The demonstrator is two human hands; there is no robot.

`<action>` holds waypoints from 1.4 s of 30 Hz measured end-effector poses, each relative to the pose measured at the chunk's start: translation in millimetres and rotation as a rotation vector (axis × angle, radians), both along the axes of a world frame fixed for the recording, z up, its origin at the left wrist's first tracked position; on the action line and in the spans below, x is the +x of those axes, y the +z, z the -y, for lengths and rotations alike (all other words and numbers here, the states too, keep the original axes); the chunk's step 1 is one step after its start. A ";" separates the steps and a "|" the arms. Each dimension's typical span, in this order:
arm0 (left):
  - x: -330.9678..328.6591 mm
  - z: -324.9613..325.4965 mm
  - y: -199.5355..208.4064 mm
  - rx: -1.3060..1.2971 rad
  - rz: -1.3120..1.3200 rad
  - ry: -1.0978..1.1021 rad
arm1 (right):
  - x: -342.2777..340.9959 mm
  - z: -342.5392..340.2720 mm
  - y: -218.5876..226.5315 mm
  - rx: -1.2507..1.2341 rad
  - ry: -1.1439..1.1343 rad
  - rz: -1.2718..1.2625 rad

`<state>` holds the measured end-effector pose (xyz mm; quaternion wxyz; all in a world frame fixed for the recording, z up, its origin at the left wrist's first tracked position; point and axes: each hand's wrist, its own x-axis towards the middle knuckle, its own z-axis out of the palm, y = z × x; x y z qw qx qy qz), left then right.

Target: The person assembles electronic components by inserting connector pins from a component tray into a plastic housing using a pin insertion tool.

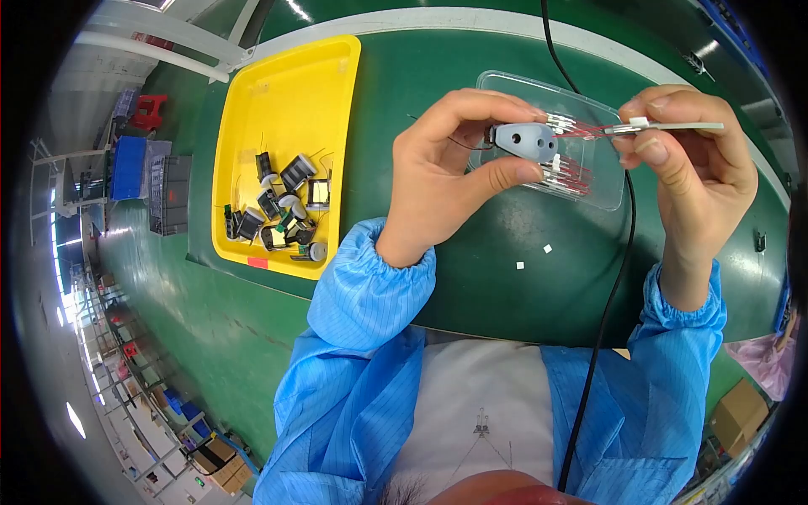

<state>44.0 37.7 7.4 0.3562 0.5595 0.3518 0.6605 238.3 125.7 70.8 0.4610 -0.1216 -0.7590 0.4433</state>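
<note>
My left hand (450,156) grips a small blue-grey plastic housing (523,141) with round holes in its face, thumb below and fingers above. A dark part with a thin wire sits at the housing's left end. My right hand (694,164) pinches a thin white strip (694,126) with a white plug at its left end. Red wires (587,132) run leftward from it toward the housing; whether they join it, I cannot tell. Behind and below both hands lies a clear plastic box (610,189) holding several red-wired pieces with white plugs (562,178).
A yellow tray (349,109) at the left holds several black-and-grey parts with wires (282,202). Two small white squares (520,265) lie on the green table (471,290). A black cable (621,269) crosses the table by my right arm. A grey crate (168,195) stands beyond the left side.
</note>
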 end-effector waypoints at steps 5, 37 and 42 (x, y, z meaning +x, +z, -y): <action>-1.2 1.5 1.5 0.008 -0.054 0.023 | -1.9 2.1 -1.9 0.045 -0.002 0.001; -4.3 2.4 2.3 -0.005 -0.091 -0.006 | -3.8 -4.6 9.8 0.404 0.126 0.075; -5.5 2.2 1.7 -0.003 -0.096 -0.014 | -3.3 -4.8 10.0 0.408 0.127 0.080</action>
